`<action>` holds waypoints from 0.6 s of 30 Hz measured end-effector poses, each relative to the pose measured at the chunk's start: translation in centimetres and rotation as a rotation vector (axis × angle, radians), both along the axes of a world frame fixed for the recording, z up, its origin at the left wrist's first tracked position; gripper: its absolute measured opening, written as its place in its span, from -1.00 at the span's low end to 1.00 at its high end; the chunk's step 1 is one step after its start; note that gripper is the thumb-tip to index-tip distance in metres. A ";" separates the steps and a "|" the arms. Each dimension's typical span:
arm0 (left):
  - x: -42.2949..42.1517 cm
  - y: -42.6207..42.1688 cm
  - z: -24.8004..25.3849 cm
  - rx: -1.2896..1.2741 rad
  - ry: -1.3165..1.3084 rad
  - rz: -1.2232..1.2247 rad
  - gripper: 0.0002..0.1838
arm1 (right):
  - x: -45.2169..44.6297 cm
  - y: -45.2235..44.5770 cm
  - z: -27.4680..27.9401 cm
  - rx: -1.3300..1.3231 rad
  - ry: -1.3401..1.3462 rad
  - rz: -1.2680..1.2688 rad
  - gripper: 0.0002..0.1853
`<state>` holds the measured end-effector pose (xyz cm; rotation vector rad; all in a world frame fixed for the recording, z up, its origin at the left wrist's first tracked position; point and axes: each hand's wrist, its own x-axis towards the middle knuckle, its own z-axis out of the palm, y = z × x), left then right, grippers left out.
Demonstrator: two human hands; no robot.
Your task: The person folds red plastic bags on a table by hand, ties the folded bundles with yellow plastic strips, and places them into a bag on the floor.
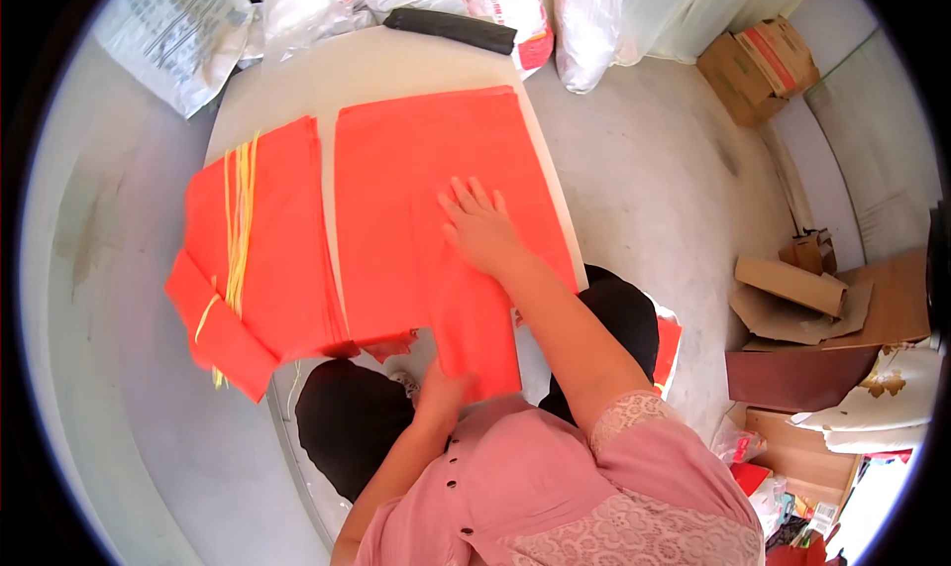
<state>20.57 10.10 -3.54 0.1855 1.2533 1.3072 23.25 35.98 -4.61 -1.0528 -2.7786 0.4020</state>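
Note:
A stack of flat red cloth pieces [391, 190] lies on the table in front of me. My right hand [480, 231] rests palm down on its right part, fingers spread. A narrower red cloth flap [475, 328] extends from the stack over the near table edge toward my lap. My left hand [444, 388] grips this flap at its lower left edge; some of its fingers are hidden or blurred. To the left lies a second red cloth pile [287, 229], with yellow cords [238, 219] across it and a folded part hanging over the table's left edge.
A black roll [451, 31] lies at the far end of the pale table [287, 91]. White plastic sacks [587, 26] stand behind it. Cardboard boxes [758, 71] sit at the far right, and an opened carton [792, 294] is nearer on the right. My knees are under the near edge.

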 end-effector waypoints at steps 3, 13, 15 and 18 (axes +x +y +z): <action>-0.1 -0.3 -0.7 -0.002 0.029 0.000 -0.44 | -0.6 0.7 -0.3 -0.023 -0.038 -0.019 -0.37; 0.3 -0.3 -0.3 -0.020 0.005 0.032 -0.47 | -0.6 0.5 -1.1 -0.039 0.025 -0.009 -0.35; 0.1 -0.6 -1.1 -0.030 0.010 0.019 -0.47 | -0.4 0.3 -0.4 -0.093 0.027 -0.008 -0.34; -0.3 -0.9 -2.1 0.025 -0.034 -0.012 -0.42 | 0.0 0.2 0.1 -0.134 0.048 -0.008 -0.35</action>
